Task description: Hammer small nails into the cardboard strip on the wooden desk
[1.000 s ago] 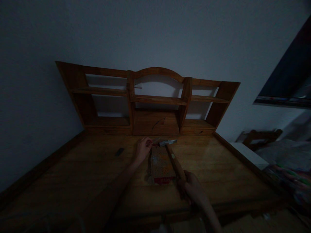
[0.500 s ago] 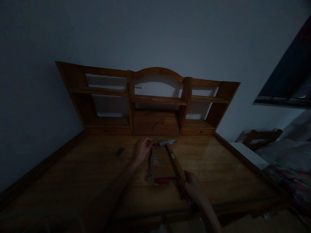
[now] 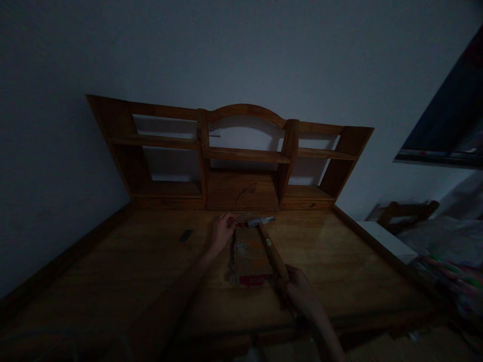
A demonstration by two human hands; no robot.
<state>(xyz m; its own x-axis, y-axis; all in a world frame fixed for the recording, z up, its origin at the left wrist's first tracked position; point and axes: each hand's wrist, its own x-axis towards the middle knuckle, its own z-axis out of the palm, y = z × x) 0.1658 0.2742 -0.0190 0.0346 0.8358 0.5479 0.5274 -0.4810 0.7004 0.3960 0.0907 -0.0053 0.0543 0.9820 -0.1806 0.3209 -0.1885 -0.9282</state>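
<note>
My right hand is wrapped round the wooden handle of a hammer, whose grey metal head lies just above the far end of a block. The block is brown and speckled, with orange stains on top and a red near edge; it lies flat on the desk. At its far left corner my left hand is closed, thumb and fingertips pinched together. Whatever is between those fingertips is too small and dark to make out. Something small and red shows between them and the hammer head.
The wooden desk has raised side edges and a shelf unit along its back. A small dark flat piece lies left of my left hand. To the right are a white surface, a wooden chair back and plastic-covered items.
</note>
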